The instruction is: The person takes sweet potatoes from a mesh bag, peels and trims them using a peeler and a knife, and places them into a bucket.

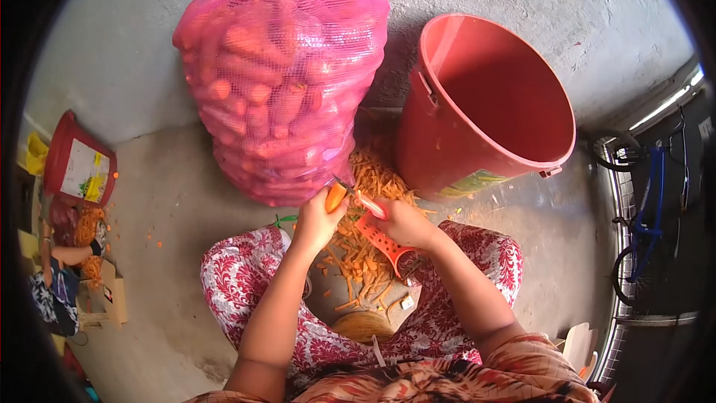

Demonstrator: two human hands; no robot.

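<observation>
My left hand (319,222) is closed round an orange carrot (336,197), whose end sticks up past the fingers. In my right hand (409,223) is a peeler (371,206) with a red and white handle. Its dark blade end is close beside the carrot; whether they touch I cannot tell. Below my right hand shows an orange plastic piece with holes (382,243), its kind unclear. Orange carrot peelings (359,257) lie heaped on the floor beneath both hands, between my legs.
A pink mesh sack of carrots (280,89) stands ahead, beside a tall red bucket (483,93). At far left are another red bucket (78,158), a cardboard box (113,295) and another person's arm (72,254). A blue bicycle (650,209) is at right.
</observation>
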